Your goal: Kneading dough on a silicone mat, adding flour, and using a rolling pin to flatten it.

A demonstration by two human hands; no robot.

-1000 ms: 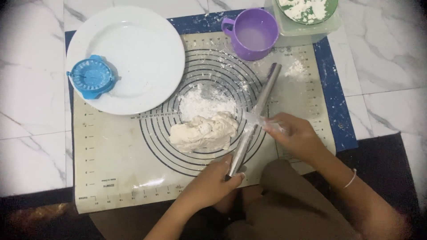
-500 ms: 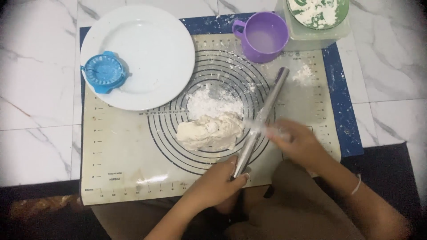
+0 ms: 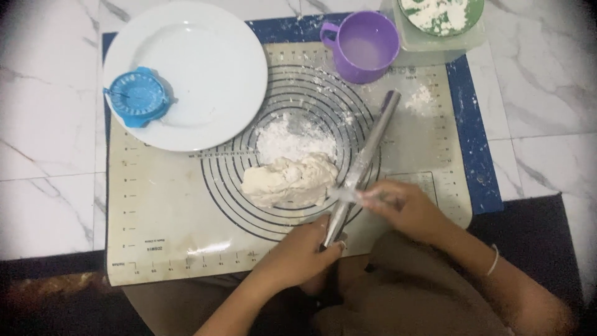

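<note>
- The baking mat point(image 3: 155, 211), beige with a blue border and printed rings, lies flat on the marble surface point(image 3: 43, 155) in front of you and carries almost everything.
- The white plate point(image 3: 205, 68) sits on the far-left corner of the mat. It is bare, except for a blue dumpling press point(image 3: 138, 98) that rests on its left rim.
- The metal rolling pin point(image 3: 364, 165) lies with its long axis diagonal: the far end points toward the purple mug, the near end comes down to your left hand. It sits just at the right of the dough, and it looks to touch the dough's right edge.
- The lump of dough point(image 3: 289, 180) lies inside the rings, to the left of the pin and ahead of your left hand. A heap of loose flour point(image 3: 292, 138) lies just behind it, touching it.
- The purple mug point(image 3: 364, 46) stands at the far edge of the mat and holds a pale, cloudy liquid.
- The green bowl point(image 3: 469, 14), just right of the mug, sits in a clear container and holds white flour.
- Your right hand point(image 3: 404, 208) is closed around the middle part of the pin, a little blurred.
- Your left hand point(image 3: 305, 252) holds the near end of the pin with fingers curled. It is the hand nearer to the dough.
- A small spill of flour point(image 3: 421, 98) lies on the mat, right of the pin's far end.
</note>
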